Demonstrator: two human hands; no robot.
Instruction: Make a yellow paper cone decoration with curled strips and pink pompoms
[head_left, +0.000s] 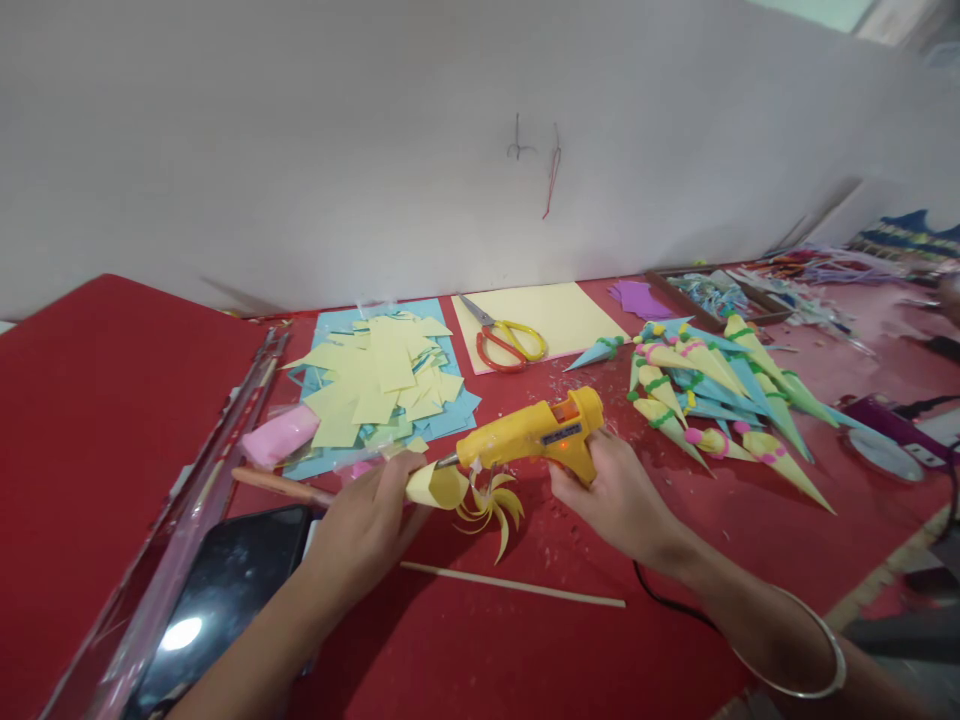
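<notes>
My right hand (607,490) is wrapped around the handle of a yellow hot glue gun (517,432), which points left. Its metal nozzle touches, or almost touches, the rim of a rolled yellow paper cone (439,487). My left hand (375,515) grips that cone by its narrow end, with the wide mouth facing right. Below the gun lies a curled, petal-like yellow paper piece (499,510) on the red table. A thin pale stick (517,584) rests in front of both hands.
Yellow and blue paper pieces (375,380) lie at left behind scissors-side sheets. Scissors (510,340) sit on a cream sheet (577,310). Paper cones with pompoms (705,370) are piled right. A phone (225,590), pink packet (281,437) and wooden handle (277,485) are left.
</notes>
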